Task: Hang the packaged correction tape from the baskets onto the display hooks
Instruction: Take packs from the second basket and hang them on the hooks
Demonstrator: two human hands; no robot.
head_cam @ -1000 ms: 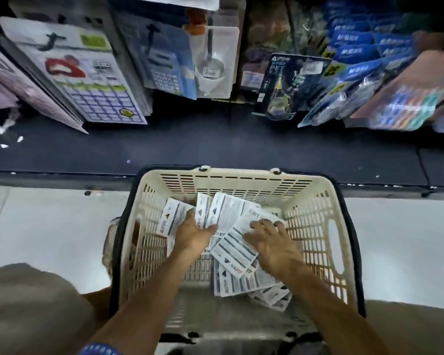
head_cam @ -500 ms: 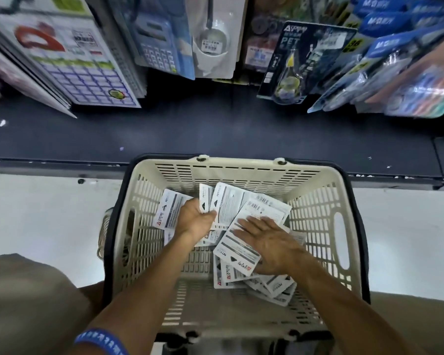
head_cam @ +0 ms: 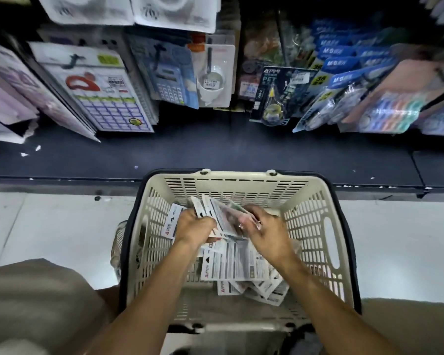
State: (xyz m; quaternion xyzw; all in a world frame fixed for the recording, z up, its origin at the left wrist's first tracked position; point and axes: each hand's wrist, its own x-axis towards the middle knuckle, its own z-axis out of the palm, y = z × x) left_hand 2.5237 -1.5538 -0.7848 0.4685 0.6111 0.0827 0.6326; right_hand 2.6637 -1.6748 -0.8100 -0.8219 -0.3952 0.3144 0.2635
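We see a cream slatted basket (head_cam: 308, 226) with a dark rim standing on the pale floor (head_cam: 400, 239), its far wall just short of the dark base shelf (head_cam: 215, 152) of the display. Inside the basket lie the correction tape packs (head_cam: 236, 265), white cards printed with small text and a red mark, piled loosely toward the middle and the near right corner; one more leans against the basket's left wall.

Both hands are down inside the basket, above the pile. Our left hand (head_cam: 194, 228) has its grip curled round the lower edge of a small fanned bunch of packs (head_cam: 215, 213), which stands up toward the basket's far wall. Our right hand (head_cam: 263, 233) meets the same bunch from the right, fingers bent over its top cards; motion blur hides how firmly that grip closes, though the fingers plainly wrap the cards.

Beyond the basket, above the base shelf, hanging goods fill the display: a black-carded correction tape pack (head_cam: 277, 96) straight past the basket's far wall, a blue calculator pack (head_cam: 168, 80) and a white blister pack (head_cam: 213, 78) to its left, a large printed board (head_cam: 100, 96) farther left, and blue packets (head_cam: 344, 78) to its right.
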